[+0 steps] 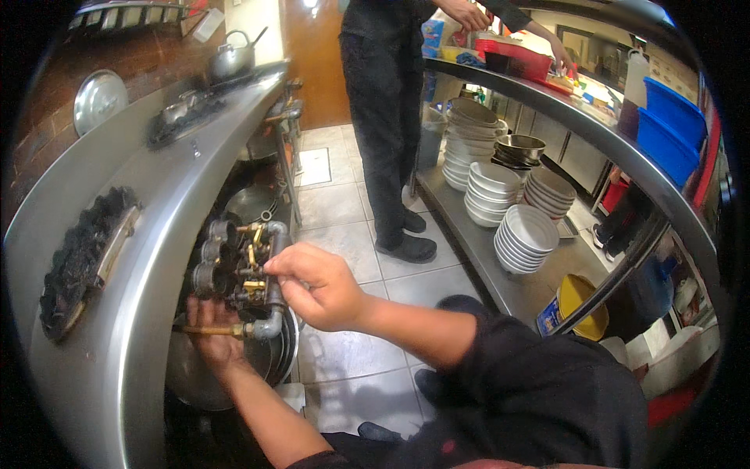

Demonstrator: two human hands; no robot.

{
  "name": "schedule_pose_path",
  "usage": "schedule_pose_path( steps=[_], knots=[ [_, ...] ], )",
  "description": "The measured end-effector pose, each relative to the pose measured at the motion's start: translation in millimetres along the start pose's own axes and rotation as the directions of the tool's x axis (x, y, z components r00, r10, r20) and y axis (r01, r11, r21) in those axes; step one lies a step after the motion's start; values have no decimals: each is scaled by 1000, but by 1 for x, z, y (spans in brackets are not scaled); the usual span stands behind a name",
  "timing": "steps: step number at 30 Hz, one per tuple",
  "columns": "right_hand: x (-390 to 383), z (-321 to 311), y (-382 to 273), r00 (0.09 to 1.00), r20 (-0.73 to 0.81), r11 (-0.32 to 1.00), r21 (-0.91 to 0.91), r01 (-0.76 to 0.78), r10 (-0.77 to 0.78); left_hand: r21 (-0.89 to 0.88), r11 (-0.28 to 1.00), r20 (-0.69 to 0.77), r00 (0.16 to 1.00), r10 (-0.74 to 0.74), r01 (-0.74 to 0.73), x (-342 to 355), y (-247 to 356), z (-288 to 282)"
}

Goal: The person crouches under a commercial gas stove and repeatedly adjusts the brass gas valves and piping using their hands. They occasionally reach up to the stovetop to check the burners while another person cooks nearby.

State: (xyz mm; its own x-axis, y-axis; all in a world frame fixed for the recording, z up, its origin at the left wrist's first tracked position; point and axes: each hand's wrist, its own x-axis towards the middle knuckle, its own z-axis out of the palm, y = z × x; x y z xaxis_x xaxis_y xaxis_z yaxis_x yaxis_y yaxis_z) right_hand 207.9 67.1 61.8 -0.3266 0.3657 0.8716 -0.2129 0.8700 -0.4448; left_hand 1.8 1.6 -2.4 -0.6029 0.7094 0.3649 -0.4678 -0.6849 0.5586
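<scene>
A gas burner manifold sits below the steel stove's front edge, with a grey pipe (275, 293), small brass valves (254, 254) and round black burner mouths (209, 277). My right hand (316, 288) is closed in a pinch against the grey pipe, beside the valves. What its fingertips hold is too small to make out. Lower down, my left hand (212, 344) is palm up with fingers stretched, behind and under a brass pipe (211, 330) that partly covers it. Large metal pans (199, 383) are underneath.
Blackened burners (86, 258) are set in the steel stove top (164, 187), with a kettle (232, 59) at its far end. A person in dark trousers (379, 117) stands ahead at the right counter. Stacked white bowls (527, 238) and a yellow bucket (586, 305) are on its lower shelf.
</scene>
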Motion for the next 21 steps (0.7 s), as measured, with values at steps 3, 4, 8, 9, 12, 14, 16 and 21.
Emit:
schedule_pose_path(
  steps=[3, 4, 8, 9, 12, 14, 16, 21],
  knots=[
    [1, 1, -1, 1000, -5, 999, 23, 24, -24, 8, 1000, 97, 995, -4, 3, 0, 4, -7],
    [0, 2, -1, 1000, -7, 1000, 17, 21, -21, 57, 998, 72, 997, 6, -10, -3, 1, -5],
    [0, 0, -3, 1000, -6, 1000, 1, 8, -8, 136, 991, 115, 993, -20, 4, -8, 2, -9],
    [0, 0, -2, 1000, -7, 1000, -4, 15, -15, 162, 987, 152, 988, -12, -12, -5, 3, -13],
    [2, 2, -5, 999, -32, 999, 9, 39, -38, 153, 988, 206, 979, -10, -23, 0, 11, -21],
    [2, 0, -5, 999, -31, 999, 1, 43, -43, 19, 1000, 188, 982, -29, 25, 0, 19, -12],
    [2, -1, -4, 999, -8, 999, -18, 32, -32, 84, 996, 186, 982, 12, -28, 4, 20, -20],
    [1, 1, -4, 1000, -13, 1000, -11, 24, -24, 159, 986, 152, 988, 28, -53, 5, 29, -26]
  ],
)
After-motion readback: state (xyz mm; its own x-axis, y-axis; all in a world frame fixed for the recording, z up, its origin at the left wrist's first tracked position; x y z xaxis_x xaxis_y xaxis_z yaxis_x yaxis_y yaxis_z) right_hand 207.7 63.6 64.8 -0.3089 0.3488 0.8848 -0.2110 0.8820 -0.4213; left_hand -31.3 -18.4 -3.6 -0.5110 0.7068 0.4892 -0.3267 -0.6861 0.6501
